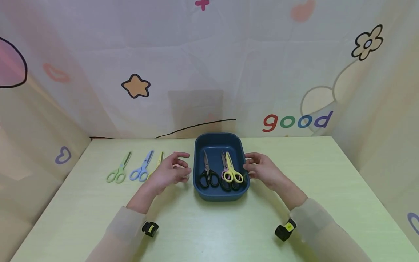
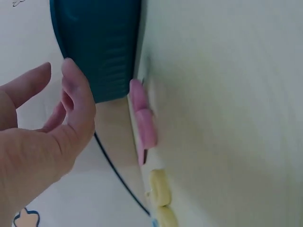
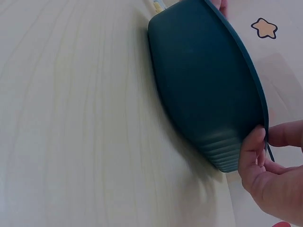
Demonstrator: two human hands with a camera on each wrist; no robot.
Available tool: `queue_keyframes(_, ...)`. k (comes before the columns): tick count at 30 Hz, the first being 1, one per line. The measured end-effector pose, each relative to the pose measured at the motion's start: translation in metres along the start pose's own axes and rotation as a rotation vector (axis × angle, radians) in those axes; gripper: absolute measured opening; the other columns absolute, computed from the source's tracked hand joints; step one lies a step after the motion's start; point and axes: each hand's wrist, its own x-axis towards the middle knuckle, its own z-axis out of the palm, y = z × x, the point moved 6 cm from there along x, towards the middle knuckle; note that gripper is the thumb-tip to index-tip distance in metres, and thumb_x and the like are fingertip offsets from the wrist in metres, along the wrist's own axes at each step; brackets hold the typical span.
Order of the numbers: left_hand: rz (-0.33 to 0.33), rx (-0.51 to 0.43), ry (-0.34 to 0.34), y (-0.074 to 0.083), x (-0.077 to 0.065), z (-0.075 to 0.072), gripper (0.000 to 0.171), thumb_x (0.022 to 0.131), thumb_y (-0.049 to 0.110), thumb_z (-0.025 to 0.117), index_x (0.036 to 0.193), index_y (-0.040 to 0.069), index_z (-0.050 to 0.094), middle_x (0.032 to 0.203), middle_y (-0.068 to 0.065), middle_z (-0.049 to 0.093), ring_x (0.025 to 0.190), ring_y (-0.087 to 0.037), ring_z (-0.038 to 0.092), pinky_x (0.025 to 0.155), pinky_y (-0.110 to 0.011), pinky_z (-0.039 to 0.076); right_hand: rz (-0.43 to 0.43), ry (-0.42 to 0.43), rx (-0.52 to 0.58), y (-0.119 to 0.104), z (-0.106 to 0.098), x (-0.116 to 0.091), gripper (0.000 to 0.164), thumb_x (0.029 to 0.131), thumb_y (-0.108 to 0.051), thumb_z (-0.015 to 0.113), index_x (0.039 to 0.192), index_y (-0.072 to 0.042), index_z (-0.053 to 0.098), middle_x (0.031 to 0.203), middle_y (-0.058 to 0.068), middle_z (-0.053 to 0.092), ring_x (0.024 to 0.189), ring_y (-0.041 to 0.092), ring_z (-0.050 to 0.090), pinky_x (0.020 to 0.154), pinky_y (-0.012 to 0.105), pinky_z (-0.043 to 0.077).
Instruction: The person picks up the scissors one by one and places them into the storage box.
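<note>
A dark blue plastic box [image 1: 220, 196] stands on the table. Inside are black-handled scissors [image 1: 209, 176] and, to their right, yellow scissors [image 1: 230, 171] overlapping pink scissors [image 1: 224, 168] and another black-handled pair. My right hand [image 1: 263, 171] has its fingertips at the right rim; in the right wrist view the thumb [image 3: 254, 146] lies against the outer wall, pinching the edge. Left of the box, my left hand [image 1: 171, 173] hovers with loosely bent fingers, apart from it and holding nothing. Pink scissors [image 2: 144, 123] lie below that hand, hidden from the head view.
Green scissors [image 1: 120, 170], blue scissors [image 1: 142, 169] and partly covered yellow scissors [image 1: 160, 158] lie in a row on the pale table [image 1: 209, 233], left of my left hand. A printed curtain [image 1: 209, 65] closes off the back and sides.
</note>
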Motion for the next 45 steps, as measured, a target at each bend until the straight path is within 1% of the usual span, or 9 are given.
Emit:
queue_keyframes(3,0.028,0.12,0.042,0.006,-0.003,-0.006,0.042,0.097,0.001,0.067,0.137,0.003,0.054,0.11,-0.016,0.054,0.093,-0.035,0.06,0.078,-0.043,0.059,0.011,0.008,0.007,0.002,0.0,0.0,0.048,0.104,-0.003,0.055,0.149,0.005,0.041,0.119,0.017,0.049,0.097,0.026,0.054,0.077,0.026,0.055)
queue_keyframes(8,0.096,0.496,0.106,0.012,-0.005,-0.009,0.035,0.097,0.01,0.069,0.13,0.002,0.061,0.115,-0.019,0.056,0.097,-0.03,0.056,0.079,-0.04,0.053,0.027,0.019,0.004,0.003,-0.001,0.001,0.047,0.105,-0.004,0.055,0.149,0.002,0.042,0.123,0.018,0.049,0.102,0.028,0.053,0.079,0.028,0.056)
queue_keyframes(11,0.122,0.701,0.129,0.012,-0.004,-0.006,0.036,0.095,0.01,0.072,0.129,0.004,0.063,0.119,-0.023,0.055,0.103,-0.033,0.054,0.083,-0.044,0.05,0.03,0.018,0.005,0.004,-0.001,0.001,0.047,0.105,-0.004,0.054,0.15,0.002,0.041,0.124,0.018,0.049,0.104,0.029,0.053,0.079,0.03,0.056)
queue_keyframes(17,0.142,0.925,0.108,0.007,-0.003,0.003,0.034,0.093,0.01,0.073,0.127,0.007,0.068,0.121,-0.022,0.051,0.11,-0.04,0.045,0.089,-0.051,0.048,0.026,0.008,0.014,0.004,-0.001,0.001,0.047,0.105,-0.004,0.054,0.15,0.002,0.04,0.124,0.018,0.048,0.104,0.029,0.052,0.078,0.03,0.056)
queue_keyframes(24,0.182,1.036,0.041,0.002,-0.006,0.01,0.035,0.093,0.007,0.07,0.128,0.006,0.068,0.125,-0.022,0.054,0.109,-0.043,0.047,0.089,-0.052,0.046,0.022,0.005,0.006,0.004,0.0,0.001,0.048,0.105,-0.004,0.054,0.15,0.002,0.039,0.126,0.019,0.048,0.105,0.031,0.052,0.078,0.03,0.056)
queue_keyframes(30,0.165,1.066,-0.017,-0.001,-0.009,0.014,0.032,0.091,0.002,0.072,0.122,0.008,0.068,0.122,-0.015,0.055,0.105,-0.039,0.047,0.09,-0.05,0.045,0.032,0.004,0.016,0.004,0.0,0.0,0.048,0.105,-0.003,0.054,0.15,0.003,0.038,0.126,0.019,0.047,0.105,0.031,0.051,0.077,0.03,0.055)
queue_keyframes(38,0.149,1.063,-0.003,0.001,-0.01,0.013,0.025,0.091,0.004,0.074,0.115,0.007,0.07,0.118,-0.015,0.056,0.101,-0.036,0.048,0.087,-0.046,0.046,0.029,0.017,0.022,0.004,0.001,-0.001,0.046,0.105,-0.002,0.053,0.149,0.002,0.039,0.125,0.019,0.047,0.103,0.03,0.051,0.075,0.03,0.054)
queue_keyframes(42,0.126,1.078,0.015,-0.003,-0.009,0.013,0.032,0.095,0.011,0.072,0.125,0.005,0.064,0.128,-0.024,0.049,0.112,-0.041,0.045,0.092,-0.051,0.048,0.032,0.027,0.031,0.003,0.002,-0.002,0.046,0.105,-0.003,0.053,0.149,0.002,0.039,0.126,0.019,0.047,0.102,0.029,0.051,0.075,0.029,0.054)
queue_keyframes(45,0.114,1.114,0.037,-0.007,-0.007,0.013,0.035,0.097,0.015,0.07,0.128,0.003,0.059,0.125,-0.028,0.046,0.113,-0.043,0.043,0.091,-0.053,0.048,0.016,0.025,0.034,0.003,0.003,-0.002,0.047,0.105,-0.003,0.053,0.149,0.004,0.038,0.124,0.018,0.047,0.1,0.027,0.052,0.073,0.029,0.054)
